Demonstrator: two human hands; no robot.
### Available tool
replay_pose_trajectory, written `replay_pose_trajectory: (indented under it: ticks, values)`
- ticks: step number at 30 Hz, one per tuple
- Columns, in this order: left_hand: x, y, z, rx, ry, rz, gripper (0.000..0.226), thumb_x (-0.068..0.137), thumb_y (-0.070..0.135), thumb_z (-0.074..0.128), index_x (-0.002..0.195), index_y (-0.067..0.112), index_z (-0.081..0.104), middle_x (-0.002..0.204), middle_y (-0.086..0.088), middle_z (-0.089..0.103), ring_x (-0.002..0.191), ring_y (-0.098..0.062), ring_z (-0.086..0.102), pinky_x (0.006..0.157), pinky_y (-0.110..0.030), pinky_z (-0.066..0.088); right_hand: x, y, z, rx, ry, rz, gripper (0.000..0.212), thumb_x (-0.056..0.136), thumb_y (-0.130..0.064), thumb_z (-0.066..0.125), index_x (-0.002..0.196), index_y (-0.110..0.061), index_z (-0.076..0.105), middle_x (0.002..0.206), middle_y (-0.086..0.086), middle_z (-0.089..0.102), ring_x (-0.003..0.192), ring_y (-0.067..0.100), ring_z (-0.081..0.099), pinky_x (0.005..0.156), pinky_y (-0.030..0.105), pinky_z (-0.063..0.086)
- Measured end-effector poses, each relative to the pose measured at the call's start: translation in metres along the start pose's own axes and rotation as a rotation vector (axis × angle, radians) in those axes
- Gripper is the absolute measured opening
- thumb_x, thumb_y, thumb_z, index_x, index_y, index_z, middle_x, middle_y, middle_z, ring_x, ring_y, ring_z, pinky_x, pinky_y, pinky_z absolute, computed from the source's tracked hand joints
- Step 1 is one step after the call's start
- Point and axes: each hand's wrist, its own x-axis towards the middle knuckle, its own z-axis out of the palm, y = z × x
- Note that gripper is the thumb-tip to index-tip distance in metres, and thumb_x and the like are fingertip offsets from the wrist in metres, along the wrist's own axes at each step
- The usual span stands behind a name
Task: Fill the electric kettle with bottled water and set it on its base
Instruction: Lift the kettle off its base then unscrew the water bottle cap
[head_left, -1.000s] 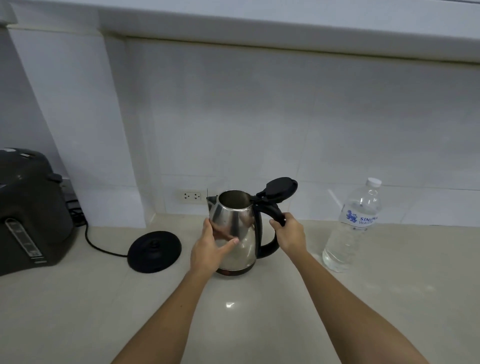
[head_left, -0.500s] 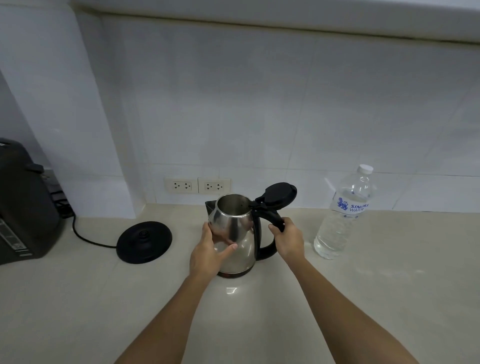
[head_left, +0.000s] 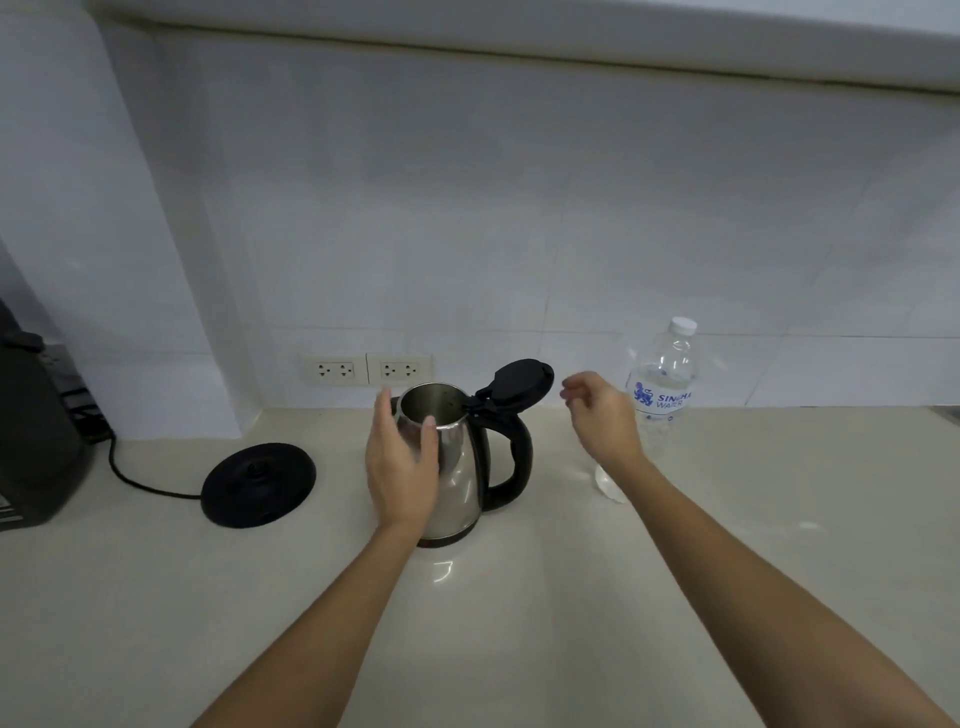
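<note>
My left hand (head_left: 402, 470) cups the shiny metal kettle (head_left: 460, 467), fingers spread and loose. My right hand (head_left: 602, 418) floats empty, fingers half curled. The kettle stands upright mid-counter (head_left: 519, 649), lid (head_left: 517, 382) up, black handle right. Lots of bare smooth room near me. The round black base (head_left: 258, 484) sits left. The clear bottle (head_left: 662, 387) stands far right by the wall.

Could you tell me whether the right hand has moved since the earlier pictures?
Yes. The right hand has left the kettle handle and moved right, toward the water bottle.
</note>
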Motion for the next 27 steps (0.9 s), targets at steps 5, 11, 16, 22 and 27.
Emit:
replay_pose_trajectory:
  ticks: [5,11,16,22,27]
  values:
    - [0.011,0.077,0.035,-0.107,-0.034,0.252,0.04,0.097,0.013,0.048,0.137,0.012,0.048,0.145,0.001,0.048,0.137,-0.013,0.04,0.114,-0.027,0.03,0.027,-0.025,-0.077,-0.03,0.288,-0.166,0.027,0.086,-0.005,0.045,0.102,-0.014,0.065,0.091,0.002,0.07,0.081,0.017,0.061,0.07,0.028,0.048]
    - [-0.02,0.138,0.106,-0.061,-0.224,0.54,0.041,0.092,0.002,0.05,0.132,0.004,0.053,0.143,-0.007,0.051,0.138,-0.021,0.041,0.116,-0.036,0.03,0.051,-0.002,-0.132,-0.266,0.239,-0.12,0.035,0.089,-0.007,0.046,0.121,-0.009,0.06,0.124,0.009,0.062,0.118,0.028,0.05,0.096,0.04,0.043]
    - [-0.047,0.143,0.174,0.072,-0.465,0.464,0.055,0.095,0.013,0.05,0.147,0.008,0.035,0.156,-0.003,0.032,0.146,-0.017,0.026,0.12,-0.035,0.021,0.065,0.026,-0.147,-0.368,0.03,-0.088,0.044,0.095,-0.011,0.041,0.139,-0.012,0.045,0.147,0.008,0.043,0.136,0.027,0.038,0.109,0.039,0.034]
    - [-0.039,0.124,0.228,0.175,-0.537,0.122,0.083,0.093,0.033,0.06,0.154,0.009,0.009,0.162,-0.004,0.015,0.144,-0.022,0.03,0.115,-0.033,0.029,0.085,0.04,-0.145,-0.413,-0.275,-0.084,0.052,0.101,-0.023,0.036,0.15,-0.016,0.024,0.159,0.008,0.022,0.145,0.025,0.022,0.116,0.038,0.022]
    - [-0.032,0.113,0.256,0.05,-0.633,-0.027,0.095,0.08,0.04,0.073,0.151,0.016,0.015,0.145,-0.004,0.043,0.126,-0.024,0.05,0.098,-0.039,0.047,0.1,0.04,-0.145,-0.46,-0.164,-0.101,0.04,0.098,-0.03,0.045,0.134,-0.014,0.046,0.128,0.014,0.056,0.117,0.031,0.051,0.091,0.036,0.041]
